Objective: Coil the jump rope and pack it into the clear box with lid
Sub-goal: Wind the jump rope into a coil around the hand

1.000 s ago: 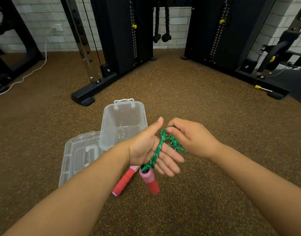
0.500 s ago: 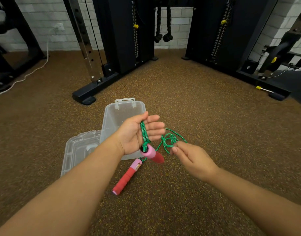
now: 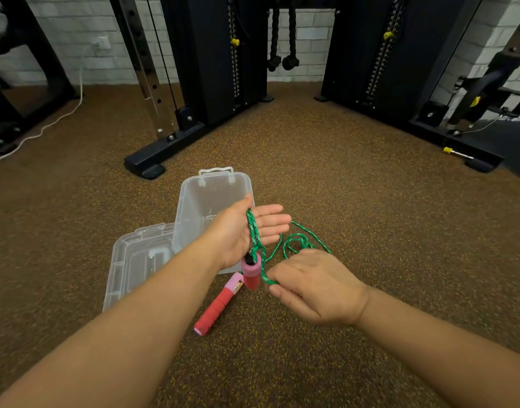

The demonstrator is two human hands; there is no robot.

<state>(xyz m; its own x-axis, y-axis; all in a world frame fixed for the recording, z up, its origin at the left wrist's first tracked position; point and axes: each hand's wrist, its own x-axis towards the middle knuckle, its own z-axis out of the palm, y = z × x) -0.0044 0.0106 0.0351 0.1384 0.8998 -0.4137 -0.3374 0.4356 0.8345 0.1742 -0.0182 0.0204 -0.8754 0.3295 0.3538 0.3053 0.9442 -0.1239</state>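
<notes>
Item: jump rope, coiling in progress.

Fingers. Our right hand (image 3: 317,285) is pinching the green rope (image 3: 254,231) between thumb and curled fingers, just below the hanging handle. Our left hand (image 3: 245,231) is lying palm-up with its fingers (image 3: 272,222) stretched flat and released; the rope is crossing the palm in a few wraps, and nothing is clamping it there.

Rope. We are judging it light, soft and limp, woven and not slippery, so it is likely to slide off an open palm unless kept taut. A loose loop (image 3: 297,241) is trailing beyond the right hand over the floor (image 3: 370,231). The sensible grip is on the cord close to the wraps, feeding slack a turn at a time.

Handles. One pink-and-red handle (image 3: 249,273) is dangling from the left palm, between the two hands. The second handle (image 3: 219,304) is lying on the floor just below it, beside the lid. Both are looking stiff and easy to grasp by the foam.

Box. The clear box (image 3: 194,207) is standing open behind the left hand, partly hidden by it; its lid (image 3: 129,266) is resting against the box's near-left corner.

Room. The floor to the right and ahead is lying open; the gym machine base (image 3: 152,160) is standing well apart beyond the box.
</notes>
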